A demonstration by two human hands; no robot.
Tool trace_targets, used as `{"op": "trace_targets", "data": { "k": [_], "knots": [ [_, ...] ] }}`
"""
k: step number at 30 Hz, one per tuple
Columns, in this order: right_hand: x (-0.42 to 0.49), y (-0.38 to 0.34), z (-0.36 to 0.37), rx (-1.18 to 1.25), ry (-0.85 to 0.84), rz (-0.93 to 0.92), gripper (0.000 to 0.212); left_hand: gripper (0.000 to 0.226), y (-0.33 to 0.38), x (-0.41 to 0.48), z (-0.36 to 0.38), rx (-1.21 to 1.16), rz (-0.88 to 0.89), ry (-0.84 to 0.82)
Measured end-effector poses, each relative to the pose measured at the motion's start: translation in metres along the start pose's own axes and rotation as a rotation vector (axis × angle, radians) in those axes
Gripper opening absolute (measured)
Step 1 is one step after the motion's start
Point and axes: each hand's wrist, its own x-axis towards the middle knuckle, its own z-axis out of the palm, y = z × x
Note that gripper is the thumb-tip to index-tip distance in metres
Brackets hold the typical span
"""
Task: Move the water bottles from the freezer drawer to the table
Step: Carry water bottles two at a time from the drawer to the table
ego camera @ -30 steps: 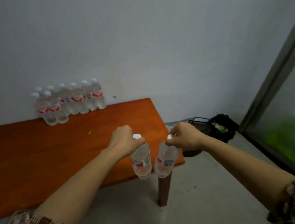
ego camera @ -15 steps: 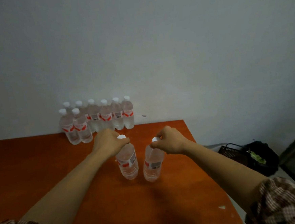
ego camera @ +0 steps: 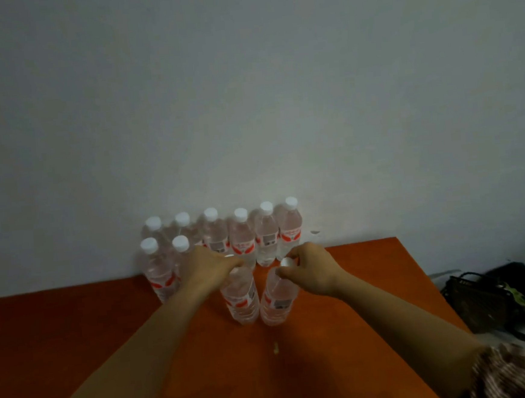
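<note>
Head view: left hand [ego camera: 208, 267] grips cap of left water bottle [ego camera: 242, 299], right hand [ego camera: 311, 270] pinches cap of right water bottle [ego camera: 278, 299]; side by side mid orange table [ego camera: 77, 332], eight standing bottles [ego camera: 242, 241] at 12 o'clock.

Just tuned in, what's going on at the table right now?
A person holds two water bottles upright, side by side, at the orange table. The left hand grips the top of the left bottle; the right hand pinches the white cap of the right bottle. Behind them eight bottles stand against the wall. Whether the pair rests on the tabletop yet is unclear.
</note>
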Motion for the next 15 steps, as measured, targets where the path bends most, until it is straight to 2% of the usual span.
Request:
{"op": "trace_targets", "data": {
  "k": [11, 15],
  "knots": [
    [0.087, -0.033, 0.032, -0.064, -0.037, -0.02, 0.032, 0.036, -0.013, 0.074, -0.008, 0.051, 0.044, 0.04],
    [0.103, -0.046, 0.038, -0.102, -0.037, -0.035, 0.036, 0.037, -0.02, 0.086, -0.003, -0.001, 0.038, 0.091]
  ]
}}
